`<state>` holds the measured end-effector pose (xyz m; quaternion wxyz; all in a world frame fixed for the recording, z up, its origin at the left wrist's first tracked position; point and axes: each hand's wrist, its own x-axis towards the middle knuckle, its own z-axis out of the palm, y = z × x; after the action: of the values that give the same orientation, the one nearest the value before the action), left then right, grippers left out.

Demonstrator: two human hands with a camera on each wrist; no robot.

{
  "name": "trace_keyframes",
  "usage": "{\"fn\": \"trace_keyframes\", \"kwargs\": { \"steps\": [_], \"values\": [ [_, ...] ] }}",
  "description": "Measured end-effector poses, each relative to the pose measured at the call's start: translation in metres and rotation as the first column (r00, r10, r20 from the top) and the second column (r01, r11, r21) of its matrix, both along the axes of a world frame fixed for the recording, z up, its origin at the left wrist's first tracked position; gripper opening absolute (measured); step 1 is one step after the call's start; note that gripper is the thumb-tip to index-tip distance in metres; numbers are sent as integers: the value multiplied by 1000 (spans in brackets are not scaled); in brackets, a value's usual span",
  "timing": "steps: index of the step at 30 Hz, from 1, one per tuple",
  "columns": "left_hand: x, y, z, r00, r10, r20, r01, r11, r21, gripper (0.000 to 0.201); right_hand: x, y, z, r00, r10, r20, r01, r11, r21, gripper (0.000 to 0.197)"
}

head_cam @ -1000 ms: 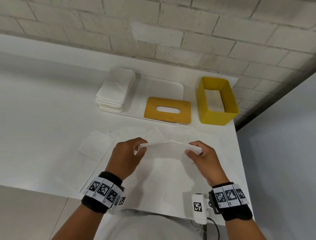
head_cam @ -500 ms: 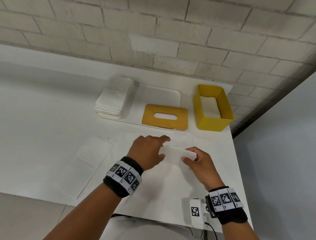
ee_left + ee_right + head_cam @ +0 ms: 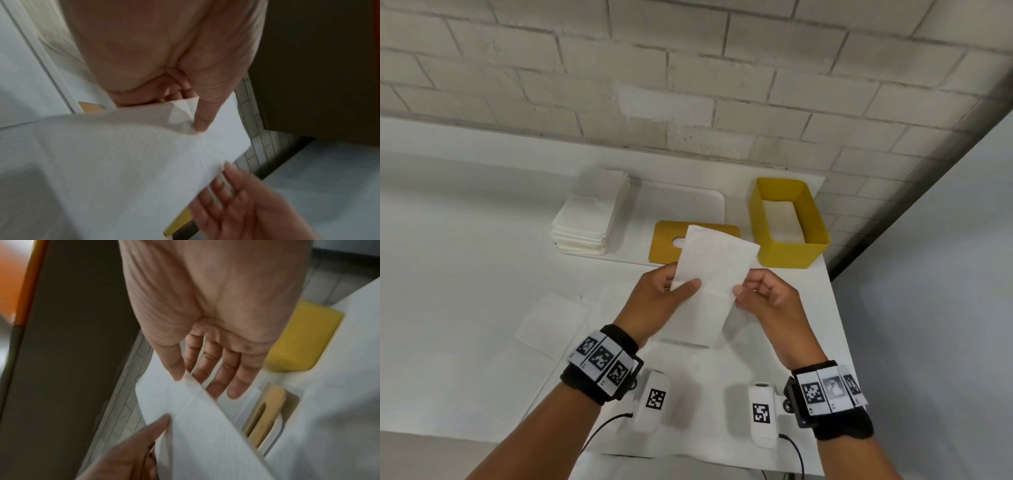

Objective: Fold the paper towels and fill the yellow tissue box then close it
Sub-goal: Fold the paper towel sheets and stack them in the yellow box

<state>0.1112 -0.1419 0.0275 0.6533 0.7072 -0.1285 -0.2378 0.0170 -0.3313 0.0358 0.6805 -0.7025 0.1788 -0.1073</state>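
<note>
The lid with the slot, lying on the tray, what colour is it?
The lid is mustard yellow, a bit more orange than the box; clearest in the head view.

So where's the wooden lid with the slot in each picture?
Head: the wooden lid lies mid-table, partly behind the held paper towel.
Left wrist: only a corner shows, at middle left.
Right wrist: at lower right, slot showing.
Shared landmark: the yellow tissue box.

The held towel [image 3: 714,274] hides part of the lid [image 3: 666,246] and its slot. The box [image 3: 787,222] wall hides most of what lies inside. Both wrist views are blurred; beyond the towel, the left hand's fingers are hidden.
</note>
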Motion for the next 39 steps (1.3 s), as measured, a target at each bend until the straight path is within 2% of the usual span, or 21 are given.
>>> {"fn": "trace_keyframes", "kwargs": {
  "steps": [5,8,10,12,15,20,22,24,25,26,28,30,31,35,37,39],
  "values": [
    [-3,-14,4,960,188,206,-185,982,-33,17,21,21,9,984,-118,133,144,967,-208,13],
    [-6,-18,0,929,211,305,-216,976,-16,16,27,29,14,970,-152,188,200,943,-266,15],
    [-5,-17,-10,921,196,337,-235,969,79,15,28,33,8,974,-150,170,194,940,-282,16],
    [-4,-15,-26,931,165,326,-243,946,213,20,26,33,-7,984,-142,104,166,942,-292,19],
    [-4,-11,-45,952,134,277,-227,913,338,26,20,32,-33,994,-109,-8,101,946,-309,24],
    [-3,-12,-42,954,122,275,-221,904,366,26,18,25,-46,992,-104,-77,78,955,-287,23],
    [0,-13,-34,967,162,197,-216,930,298,21,16,20,-47,989,-83,-118,47,959,-280,22],
    [3,-13,-26,978,200,-55,-196,978,68,16,13,13,-44,988,-52,-146,19,975,-219,20],
    [4,-14,-22,962,172,-213,-191,979,-76,18,10,10,-42,988,-39,-147,16,987,-157,18],
    [5,-14,-18,929,121,-349,-199,960,-198,22,8,9,-38,991,-24,-134,17,998,-56,19],
    [6,-17,-13,861,42,-506,-235,916,-324,28,6,11,-32,998,-2,-64,16,975,224,29],
    [4,-23,-11,825,6,-565,-256,895,-364,30,7,18,-27,1000,-14,2,12,886,463,38],
    [3,-26,-12,820,-1,-572,-253,896,-365,31,9,21,-28,999,-41,12,29,858,513,38],
    [1,-29,-17,829,18,-558,-224,926,-303,30,16,23,-24,974,-221,-45,217,865,453,31],
    [3,-20,-21,840,54,-541,-227,939,-259,29,18,11,-17,948,-312,-57,299,816,495,26],
    [6,-5,-26,854,90,-513,-228,951,-211,31,23,-8,-8,904,-424,-45,367,721,588,25]
  ]
}}
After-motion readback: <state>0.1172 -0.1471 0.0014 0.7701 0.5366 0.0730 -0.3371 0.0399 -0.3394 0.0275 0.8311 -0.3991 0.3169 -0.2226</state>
